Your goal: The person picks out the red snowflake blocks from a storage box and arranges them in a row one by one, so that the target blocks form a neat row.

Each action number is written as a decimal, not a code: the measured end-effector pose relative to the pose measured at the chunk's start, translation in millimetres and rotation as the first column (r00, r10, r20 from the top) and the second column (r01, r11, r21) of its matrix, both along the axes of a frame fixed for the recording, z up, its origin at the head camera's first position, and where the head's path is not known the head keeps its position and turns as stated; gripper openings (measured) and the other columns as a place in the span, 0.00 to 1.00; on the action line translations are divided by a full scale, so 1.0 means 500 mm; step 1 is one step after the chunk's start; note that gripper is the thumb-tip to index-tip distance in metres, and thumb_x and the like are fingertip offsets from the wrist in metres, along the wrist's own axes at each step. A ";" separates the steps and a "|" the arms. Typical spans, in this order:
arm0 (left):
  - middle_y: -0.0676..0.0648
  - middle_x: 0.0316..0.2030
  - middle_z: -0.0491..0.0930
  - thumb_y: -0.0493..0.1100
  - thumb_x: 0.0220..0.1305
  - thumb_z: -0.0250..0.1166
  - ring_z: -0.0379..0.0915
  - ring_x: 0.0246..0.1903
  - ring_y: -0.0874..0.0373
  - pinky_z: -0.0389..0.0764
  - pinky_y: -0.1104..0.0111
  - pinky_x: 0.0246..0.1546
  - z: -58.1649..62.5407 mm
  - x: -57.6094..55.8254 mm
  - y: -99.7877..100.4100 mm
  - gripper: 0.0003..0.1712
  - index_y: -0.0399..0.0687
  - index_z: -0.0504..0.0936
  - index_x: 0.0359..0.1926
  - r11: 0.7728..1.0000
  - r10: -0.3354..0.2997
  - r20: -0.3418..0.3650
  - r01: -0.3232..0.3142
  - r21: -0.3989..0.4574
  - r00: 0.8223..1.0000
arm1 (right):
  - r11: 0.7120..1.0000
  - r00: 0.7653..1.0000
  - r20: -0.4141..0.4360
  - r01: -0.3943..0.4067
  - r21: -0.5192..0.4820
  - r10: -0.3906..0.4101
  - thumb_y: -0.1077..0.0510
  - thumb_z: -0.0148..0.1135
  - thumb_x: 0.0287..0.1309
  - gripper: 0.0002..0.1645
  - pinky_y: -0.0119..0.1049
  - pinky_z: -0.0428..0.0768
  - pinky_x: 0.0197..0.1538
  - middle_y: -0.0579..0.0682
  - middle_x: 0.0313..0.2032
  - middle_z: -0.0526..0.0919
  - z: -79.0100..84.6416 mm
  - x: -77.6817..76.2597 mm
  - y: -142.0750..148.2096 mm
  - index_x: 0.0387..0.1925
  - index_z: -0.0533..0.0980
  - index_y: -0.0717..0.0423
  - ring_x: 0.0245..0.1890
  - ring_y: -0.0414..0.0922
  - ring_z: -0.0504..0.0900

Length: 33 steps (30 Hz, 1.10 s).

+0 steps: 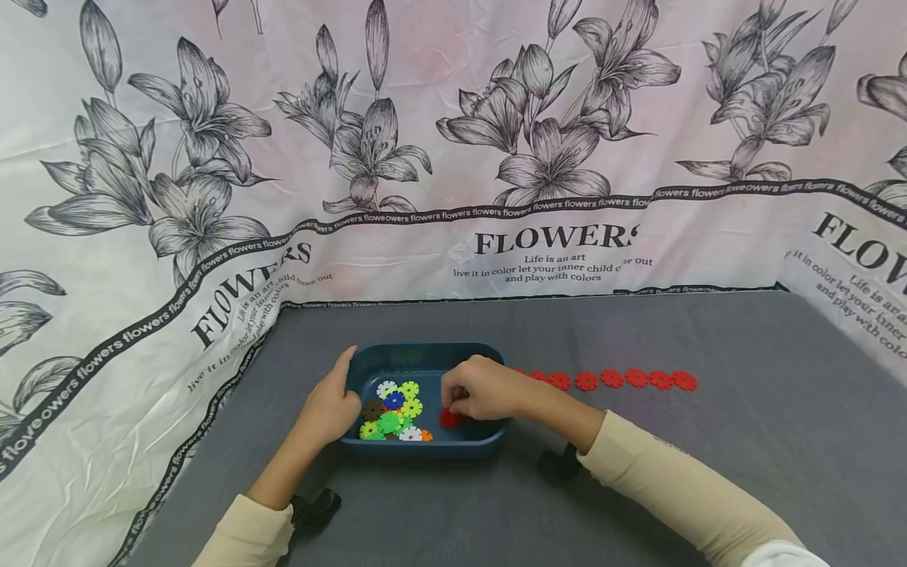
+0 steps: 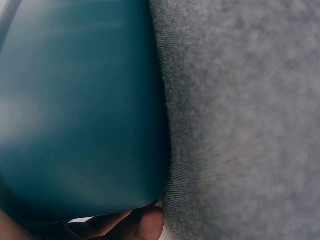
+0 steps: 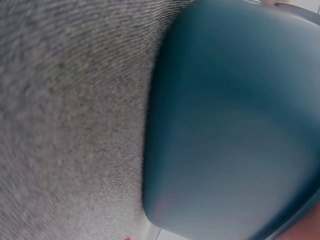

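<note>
A dark teal plastic bin (image 1: 425,450) sits on the grey cloth; its outer wall (image 2: 85,110) fills much of the left wrist view. My left hand (image 1: 327,408) grips the bin's left end, thumb at the rim and index finger stretched along the far left corner. Its fingertips (image 2: 151,222) show beside the wall low in the left wrist view. My right hand (image 1: 485,387) reaches over the right rim and pinches a red notched plastic disc (image 1: 449,418) inside. Left of it lies a pile of notched discs in yellow-green, green, white, blue, brown and orange, including a blue disc (image 1: 394,401).
A row of red notched discs (image 1: 612,379) runs rightward from behind my right forearm across the grey tablecloth (image 1: 708,449). A flower-printed sheet (image 1: 397,260) hangs behind the table and along both sides.
</note>
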<state>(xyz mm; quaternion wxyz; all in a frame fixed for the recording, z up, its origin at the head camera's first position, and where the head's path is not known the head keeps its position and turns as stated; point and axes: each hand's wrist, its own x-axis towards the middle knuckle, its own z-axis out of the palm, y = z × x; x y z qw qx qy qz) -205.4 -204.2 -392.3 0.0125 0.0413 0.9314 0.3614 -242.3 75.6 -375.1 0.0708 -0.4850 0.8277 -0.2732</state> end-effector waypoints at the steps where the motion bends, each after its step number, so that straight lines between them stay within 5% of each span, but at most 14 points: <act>1: 0.50 0.13 0.59 0.29 0.59 0.44 0.47 0.12 0.58 0.56 0.65 0.17 0.000 0.000 0.000 0.47 0.45 0.43 0.80 1.000 0.000 -0.001 0.000 -0.002 1.000 | 1.000 1.000 0.008 0.006 -0.005 -0.006 0.68 0.67 0.59 0.05 0.28 0.79 0.37 0.44 0.31 0.85 0.001 -0.001 0.000 0.32 0.83 0.56 0.30 0.35 0.79; 21: 0.50 0.13 0.59 0.29 0.59 0.44 0.47 0.13 0.58 0.57 0.64 0.17 -0.001 -0.001 0.000 0.47 0.45 0.44 0.80 1.000 0.006 -0.006 -0.006 0.001 1.000 | 0.994 0.990 0.112 0.096 -0.061 -0.089 0.67 0.66 0.60 0.06 0.31 0.81 0.36 0.40 0.30 0.84 0.020 0.007 0.018 0.32 0.85 0.54 0.28 0.35 0.79; 33: 0.50 0.14 0.60 0.29 0.59 0.45 0.48 0.13 0.58 0.59 0.64 0.17 0.001 0.000 -0.001 0.47 0.45 0.44 0.80 1.000 0.008 -0.003 -0.008 0.005 1.000 | 0.974 0.949 0.292 0.168 -0.154 -0.117 0.68 0.66 0.60 0.06 0.36 0.83 0.36 0.45 0.31 0.86 0.038 0.005 0.067 0.35 0.85 0.56 0.30 0.45 0.86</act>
